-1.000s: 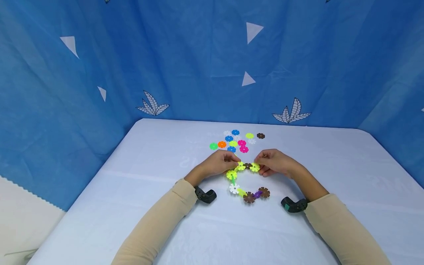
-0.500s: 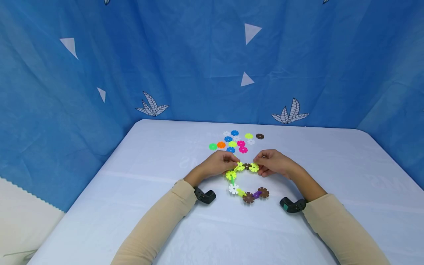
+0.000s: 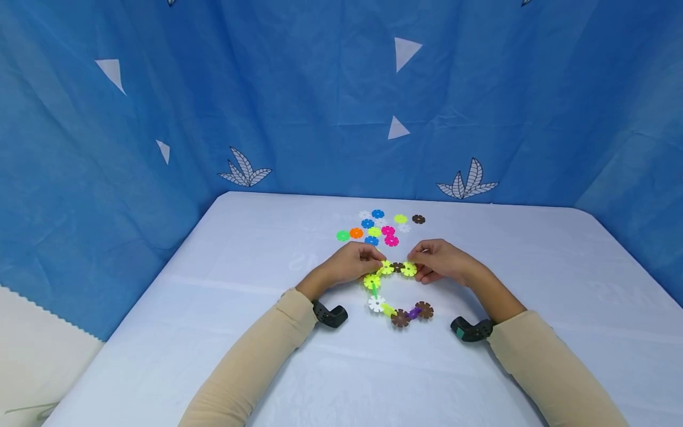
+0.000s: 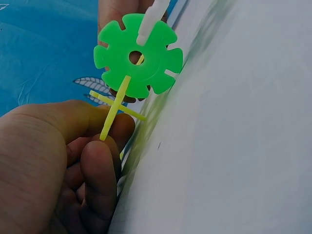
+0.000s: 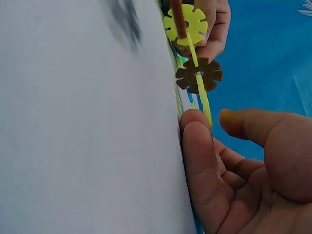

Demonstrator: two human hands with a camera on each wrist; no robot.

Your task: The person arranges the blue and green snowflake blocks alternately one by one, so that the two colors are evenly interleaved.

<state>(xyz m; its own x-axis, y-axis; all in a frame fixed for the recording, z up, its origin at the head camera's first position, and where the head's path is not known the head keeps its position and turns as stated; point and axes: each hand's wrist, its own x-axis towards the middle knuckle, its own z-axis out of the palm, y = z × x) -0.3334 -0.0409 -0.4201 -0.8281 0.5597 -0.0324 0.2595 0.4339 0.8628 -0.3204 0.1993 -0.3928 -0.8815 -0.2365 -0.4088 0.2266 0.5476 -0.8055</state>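
A C-shaped chain of slotted plastic snowflake discs (image 3: pixel 372 281) lies in front of me, in yellow, brown, green, white and purple. My left hand (image 3: pixel 349 262) pinches a yellow disc at the chain's upper left. In the left wrist view, the linked green disc (image 4: pixel 112 63) stands out above the thumb. At the upper right end, my right hand (image 3: pixel 441 261) is beside a yellow disc (image 5: pixel 204 105) joined to a brown disc (image 5: pixel 212 73). Its fingertips touch that yellow disc's edge; a gap shows between thumb and disc. The chain's lower end is a brown disc (image 3: pixel 424 310).
Several loose snowflake discs lie beyond the hands, among them a green disc (image 3: pixel 343 236), an orange disc (image 3: pixel 356 233) and a dark brown disc (image 3: pixel 418 219). A white cloth covers the table (image 3: pixel 341 367). Behind it hangs a blue curtain (image 3: pixel 320 89).
Both hands and the chain keep almost the same place. The whole head view has shifted very slightly; no disc has visibly been added or moved.
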